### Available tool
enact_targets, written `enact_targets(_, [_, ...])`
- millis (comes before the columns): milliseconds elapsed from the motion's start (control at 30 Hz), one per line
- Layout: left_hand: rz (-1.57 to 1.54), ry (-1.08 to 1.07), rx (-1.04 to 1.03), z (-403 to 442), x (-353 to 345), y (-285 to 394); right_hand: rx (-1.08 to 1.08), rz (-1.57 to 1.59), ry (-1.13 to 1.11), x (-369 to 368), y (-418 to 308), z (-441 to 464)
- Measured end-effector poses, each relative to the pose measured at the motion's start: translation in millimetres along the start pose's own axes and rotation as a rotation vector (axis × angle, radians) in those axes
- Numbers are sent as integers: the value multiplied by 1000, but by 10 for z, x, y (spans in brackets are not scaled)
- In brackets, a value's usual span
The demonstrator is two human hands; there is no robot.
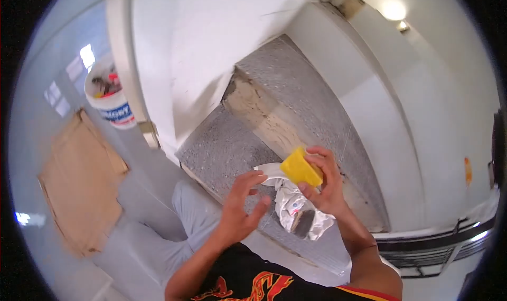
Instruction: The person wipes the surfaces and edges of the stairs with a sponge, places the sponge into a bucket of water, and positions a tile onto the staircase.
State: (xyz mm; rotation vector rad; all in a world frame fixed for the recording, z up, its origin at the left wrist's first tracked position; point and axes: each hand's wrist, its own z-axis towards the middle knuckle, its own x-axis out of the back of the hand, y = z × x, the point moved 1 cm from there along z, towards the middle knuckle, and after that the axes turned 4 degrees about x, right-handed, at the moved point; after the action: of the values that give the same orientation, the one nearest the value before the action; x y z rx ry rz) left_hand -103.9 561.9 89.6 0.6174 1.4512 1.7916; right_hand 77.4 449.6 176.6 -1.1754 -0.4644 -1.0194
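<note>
A yellow block [301, 167], which looks like a sponge, is in my right hand [328, 187], pinched between thumb and fingers. To its left, my left hand [244, 208] hangs with fingers apart and nothing in it. Beneath the hands, on the speckled grey step [222, 142], lies a crumpled silvery bag [288, 202]. A dark flat piece [303, 224] rests on the bag; what it is I cannot tell. Behind the block, a beige, streaked riser [264, 116] runs between the two grey treads.
A white bucket [117, 113] with tools inside stands at the upper left. Below it, flattened cardboard [82, 187] lies on the shiny floor. White walls [200, 37] border the steps, and a dark railing [422, 248] is at the lower right.
</note>
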Motion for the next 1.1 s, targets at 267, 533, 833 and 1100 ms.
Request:
enact_targets(267, [-132,-200,104,247,-602,84,24,227,-69,-39,67,-422])
enact_targets(533, [-205,-427,126,1010,-941,296,-139,375,126,441,277,-168])
enact_targets(833, [216,-488,135,1327,-306,-436,-74,-466,155,847,858,426])
enact_targets(1100, [827,99,-202,1562,128,-1932,261,-921,86,1055,2354,2600])
